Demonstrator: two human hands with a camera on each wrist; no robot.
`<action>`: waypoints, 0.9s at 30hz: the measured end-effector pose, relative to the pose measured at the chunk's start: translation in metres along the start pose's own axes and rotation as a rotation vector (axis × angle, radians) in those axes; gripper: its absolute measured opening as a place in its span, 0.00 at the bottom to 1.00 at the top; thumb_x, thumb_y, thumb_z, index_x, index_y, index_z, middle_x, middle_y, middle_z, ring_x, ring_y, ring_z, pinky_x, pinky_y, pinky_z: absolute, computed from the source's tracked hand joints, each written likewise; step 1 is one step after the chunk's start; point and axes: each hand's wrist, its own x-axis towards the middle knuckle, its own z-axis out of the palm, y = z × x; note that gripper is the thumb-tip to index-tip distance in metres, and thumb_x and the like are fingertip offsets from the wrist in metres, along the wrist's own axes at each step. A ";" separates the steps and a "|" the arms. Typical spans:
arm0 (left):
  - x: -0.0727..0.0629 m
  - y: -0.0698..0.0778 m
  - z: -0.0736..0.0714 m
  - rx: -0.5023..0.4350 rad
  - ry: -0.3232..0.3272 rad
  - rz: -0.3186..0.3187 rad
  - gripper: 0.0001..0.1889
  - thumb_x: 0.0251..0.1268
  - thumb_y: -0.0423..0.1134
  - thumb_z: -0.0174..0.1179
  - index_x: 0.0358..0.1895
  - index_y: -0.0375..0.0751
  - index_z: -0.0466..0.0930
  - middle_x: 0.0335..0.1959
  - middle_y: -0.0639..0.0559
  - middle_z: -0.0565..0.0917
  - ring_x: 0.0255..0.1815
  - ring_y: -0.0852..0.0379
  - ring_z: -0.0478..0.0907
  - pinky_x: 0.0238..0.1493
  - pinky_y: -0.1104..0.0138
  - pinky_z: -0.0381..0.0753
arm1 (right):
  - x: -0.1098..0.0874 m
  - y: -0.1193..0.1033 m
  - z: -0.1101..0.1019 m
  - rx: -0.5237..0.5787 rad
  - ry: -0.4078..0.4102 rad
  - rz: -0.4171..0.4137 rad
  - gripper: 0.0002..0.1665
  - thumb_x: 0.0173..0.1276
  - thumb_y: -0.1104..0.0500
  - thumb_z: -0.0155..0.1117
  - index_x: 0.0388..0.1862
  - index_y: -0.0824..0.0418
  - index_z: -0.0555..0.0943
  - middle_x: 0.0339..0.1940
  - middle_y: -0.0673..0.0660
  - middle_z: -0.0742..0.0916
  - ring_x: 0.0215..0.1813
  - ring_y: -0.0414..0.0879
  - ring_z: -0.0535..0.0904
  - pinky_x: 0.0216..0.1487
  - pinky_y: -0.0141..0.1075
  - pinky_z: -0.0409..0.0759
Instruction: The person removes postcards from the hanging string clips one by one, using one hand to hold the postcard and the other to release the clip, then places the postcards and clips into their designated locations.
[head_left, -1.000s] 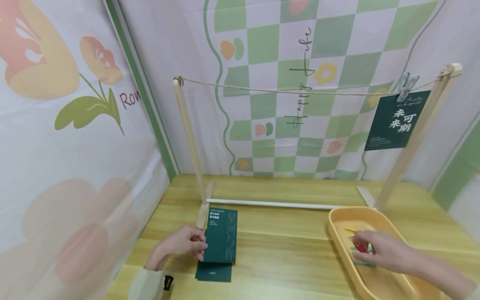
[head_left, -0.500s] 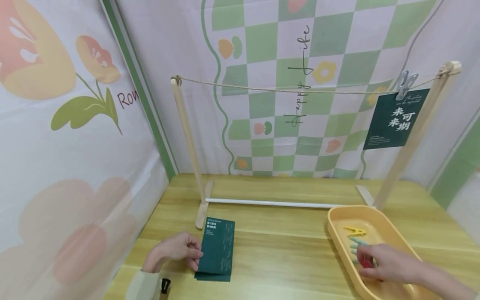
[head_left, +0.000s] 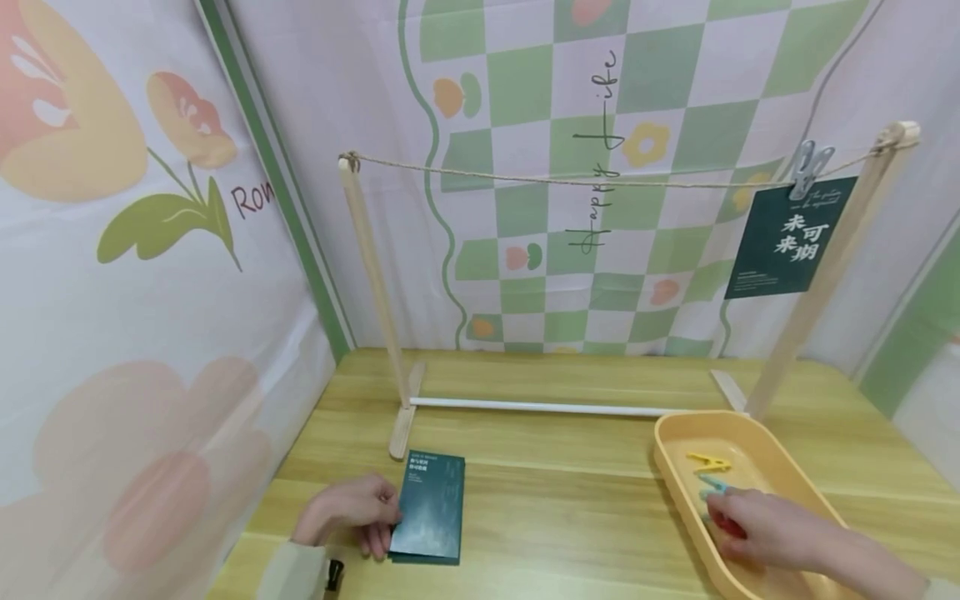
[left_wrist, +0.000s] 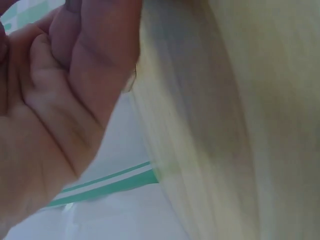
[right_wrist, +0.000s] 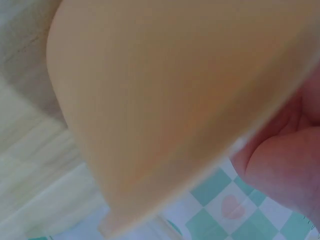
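In the head view my left hand (head_left: 348, 510) pinches the left edge of a dark green printed card (head_left: 431, 500). This card lies almost flush over another green card, whose lower edge just shows. My right hand (head_left: 776, 525) is inside the yellow-orange tray (head_left: 705, 418), with a red clothespin (head_left: 726, 525) between thumb and fingers, mostly covered by them. Beside those fingers in the tray are a yellow clothespin (head_left: 709, 462) and light blue clothespins (head_left: 712, 482). The left wrist view shows curled fingers; the tray's outer wall (right_wrist: 140, 100) hides most of the right hand in the right wrist view.
A wooden frame (head_left: 375, 283) with a twine line (head_left: 570, 181) stands behind the hands. On the line's right end, a grey clothespin (head_left: 807, 171) holds a green card (head_left: 787, 250). A white rod (head_left: 540, 407) joins the frame's feet. A small black clip (head_left: 334, 573) is near the left sleeve.
My left hand has drawn the upper card toward me until it nearly covers the lower one. My right hand has shifted slightly within the tray, still holding the red clothespin.
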 end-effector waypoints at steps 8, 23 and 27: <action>0.005 0.006 0.004 0.097 0.027 -0.142 0.11 0.67 0.37 0.56 0.28 0.35 0.78 0.14 0.50 0.80 0.10 0.62 0.75 0.11 0.74 0.71 | 0.000 0.000 0.006 -0.027 0.011 -0.011 0.24 0.44 0.61 0.75 0.28 0.47 0.67 0.25 0.35 0.66 0.25 0.23 0.56 0.22 0.22 0.56; 0.007 0.007 0.002 0.099 0.081 -0.030 0.13 0.69 0.39 0.53 0.24 0.39 0.76 0.11 0.55 0.75 0.09 0.64 0.69 0.12 0.74 0.67 | 0.023 0.003 -0.050 0.160 -0.141 0.143 0.06 0.68 0.56 0.65 0.34 0.52 0.75 0.20 0.36 0.72 0.23 0.25 0.62 0.21 0.26 0.62; 0.015 0.013 -0.002 0.056 0.115 0.078 0.18 0.74 0.43 0.51 0.27 0.35 0.75 0.12 0.54 0.75 0.11 0.64 0.70 0.14 0.74 0.69 | 0.035 0.003 -0.074 0.058 -0.035 0.168 0.05 0.68 0.57 0.65 0.34 0.52 0.76 0.21 0.36 0.74 0.23 0.24 0.63 0.22 0.26 0.64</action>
